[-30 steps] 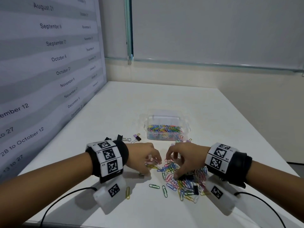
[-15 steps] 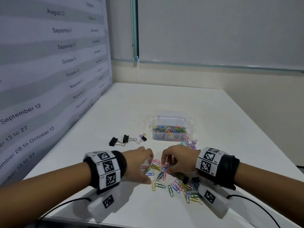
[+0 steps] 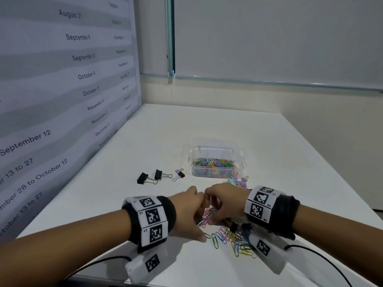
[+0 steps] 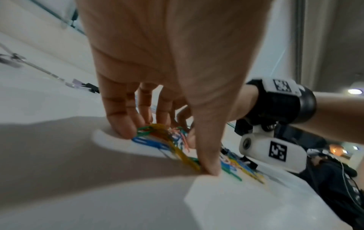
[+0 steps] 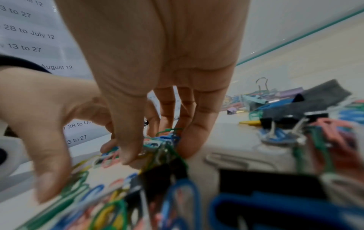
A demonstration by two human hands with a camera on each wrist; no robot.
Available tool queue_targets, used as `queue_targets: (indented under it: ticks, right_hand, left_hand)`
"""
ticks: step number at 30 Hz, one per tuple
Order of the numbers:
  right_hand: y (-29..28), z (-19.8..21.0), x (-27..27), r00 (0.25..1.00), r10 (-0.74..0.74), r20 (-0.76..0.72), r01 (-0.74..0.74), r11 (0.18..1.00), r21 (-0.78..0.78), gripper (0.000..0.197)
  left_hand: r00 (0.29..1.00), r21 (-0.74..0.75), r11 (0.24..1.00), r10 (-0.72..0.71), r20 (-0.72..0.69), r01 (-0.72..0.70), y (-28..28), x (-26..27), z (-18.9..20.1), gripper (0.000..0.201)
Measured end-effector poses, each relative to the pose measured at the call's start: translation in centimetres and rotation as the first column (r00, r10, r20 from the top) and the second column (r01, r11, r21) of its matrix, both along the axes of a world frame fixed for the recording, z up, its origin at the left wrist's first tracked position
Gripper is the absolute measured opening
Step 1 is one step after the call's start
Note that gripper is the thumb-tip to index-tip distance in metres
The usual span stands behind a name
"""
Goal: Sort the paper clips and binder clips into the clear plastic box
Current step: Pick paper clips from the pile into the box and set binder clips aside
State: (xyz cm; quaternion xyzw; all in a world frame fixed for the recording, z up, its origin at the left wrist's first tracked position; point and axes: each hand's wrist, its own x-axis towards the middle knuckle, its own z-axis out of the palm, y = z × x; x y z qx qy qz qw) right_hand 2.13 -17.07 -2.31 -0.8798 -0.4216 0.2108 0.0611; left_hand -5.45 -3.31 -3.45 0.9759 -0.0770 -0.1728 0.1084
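A loose pile of coloured paper clips (image 3: pixel 228 237) lies on the white table near its front edge, with small black binder clips (image 3: pixel 234 226) mixed in. My left hand (image 3: pixel 202 221) and right hand (image 3: pixel 219 206) meet over the pile's left end. In the left wrist view my left hand (image 4: pixel 167 149) has its fingertips (image 4: pixel 126 132) and thumb on the table, with a bunch of clips (image 4: pixel 157 137) drawn between them. In the right wrist view my right hand (image 5: pixel 157 149) pinches a tangle of clips (image 5: pixel 165 140). The clear plastic box (image 3: pixel 215 177) stands beyond, holding several paper clips.
Three binder clips (image 3: pixel 160 176) lie in a row left of the box. Pastel binder clips (image 3: pixel 240 181) lie in front of the box, just past my right wrist. A printed wall panel (image 3: pixel 62 100) runs along the table's left edge. Cables trail from both wrist cameras.
Both hands have drawn closer together until their fingers nearly touch, raking clips inward. The head view has shifted, so the three binder clips now show clear of my left wrist.
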Motion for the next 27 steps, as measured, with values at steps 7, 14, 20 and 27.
queue_targets:
  ticks: [7,14,20,27]
  right_hand:
    - [-0.7,0.5,2.2,1.0,-0.02,0.012,0.019,0.999,0.049,0.014]
    - [-1.8,1.7,5.4,0.979,-0.196,-0.05,0.203,0.958,0.201,0.009]
    - [-2.0,3.4,9.1,0.901,-0.37,-0.228,0.435,0.771,0.466,0.011]
    - [-1.4,3.4,10.5,0.877,-0.467,-0.117,0.458,0.735,0.499,0.021]
  left_hand:
    - [0.999,-0.034,0.999,0.001,0.049,0.0,0.5,2.5,0.4,0.031]
    - [0.995,-0.181,0.979,0.097,0.014,-0.092,2.1,5.6,1.1,0.012]
    - [0.946,-0.632,0.712,0.304,-0.114,-0.305,3.6,8.6,1.9,0.004]
    - [0.868,-0.842,0.34,0.424,-0.259,-0.418,2.8,10.8,4.1,0.018]
